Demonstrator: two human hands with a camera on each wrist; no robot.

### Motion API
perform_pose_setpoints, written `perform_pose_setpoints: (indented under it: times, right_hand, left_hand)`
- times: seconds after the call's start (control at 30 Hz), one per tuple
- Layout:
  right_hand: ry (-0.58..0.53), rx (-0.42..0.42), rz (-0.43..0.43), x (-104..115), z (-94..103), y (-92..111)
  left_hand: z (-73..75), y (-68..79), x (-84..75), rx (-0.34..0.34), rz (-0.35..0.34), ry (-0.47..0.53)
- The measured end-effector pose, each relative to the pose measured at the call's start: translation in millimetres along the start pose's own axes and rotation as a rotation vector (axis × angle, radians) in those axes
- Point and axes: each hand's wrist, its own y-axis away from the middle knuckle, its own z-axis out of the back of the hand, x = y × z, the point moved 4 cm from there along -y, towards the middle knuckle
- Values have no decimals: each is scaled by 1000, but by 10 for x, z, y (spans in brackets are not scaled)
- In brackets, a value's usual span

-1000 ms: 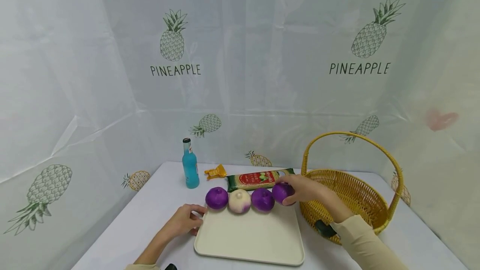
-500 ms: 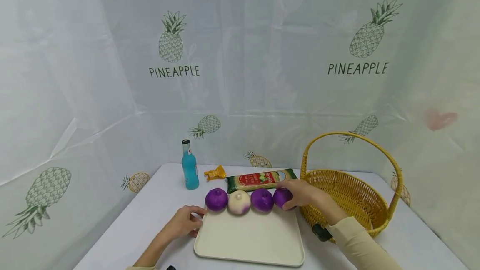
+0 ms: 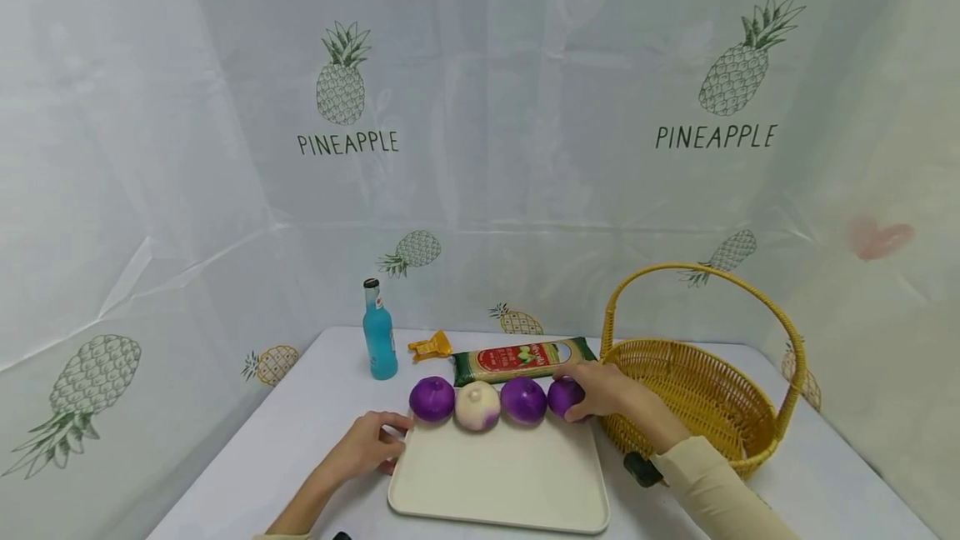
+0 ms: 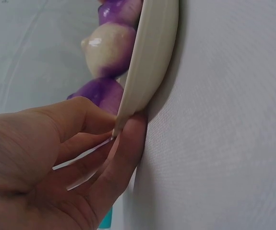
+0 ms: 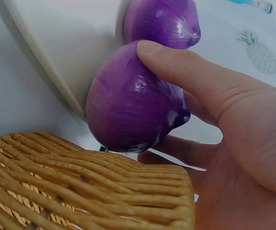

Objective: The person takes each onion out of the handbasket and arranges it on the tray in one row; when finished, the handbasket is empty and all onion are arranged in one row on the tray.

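Observation:
My left hand (image 3: 367, 444) pinches the left rim of a cream tray (image 3: 498, 473), with the thumb above and fingers beneath the edge in the left wrist view. Along the tray's far side runs a row of vegetables. A purple onion (image 3: 432, 399) is leftmost, then a white one with a purple patch (image 3: 477, 406), then another purple onion (image 3: 523, 401). At the right end my right hand (image 3: 600, 390) holds a further purple onion (image 5: 130, 103), thumb on one side and fingers on the other. It sits at the tray's far right corner, beside the basket.
A yellow wicker basket (image 3: 626, 432) with a tall handle stands close to the tray's right side. Behind the row lies a green and gold packet (image 3: 517, 359). A blue bottle (image 3: 381, 340) and a small orange packet (image 3: 431, 346) are at the back left.
My right hand has lowered the purple onion slightly to the row's right end and still holds it. The left hand keeps its place on the tray rim.

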Motion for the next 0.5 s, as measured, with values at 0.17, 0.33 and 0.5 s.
perform_pose_setpoints:
  times: [0.17,0.33,0.5]
  right_hand:
    - [-3,-8,-2,-14,-6,9]
    - [-19,-7,-20,-18,-5,15]
    - [2,-27,-8,-8,13,23]
  left_hand:
    - [-8,-7,-25,5,-6,-6]
    - [-13,-18,-40,16,-15,-29]
    - [15,-18,-96,52,-16,-77]
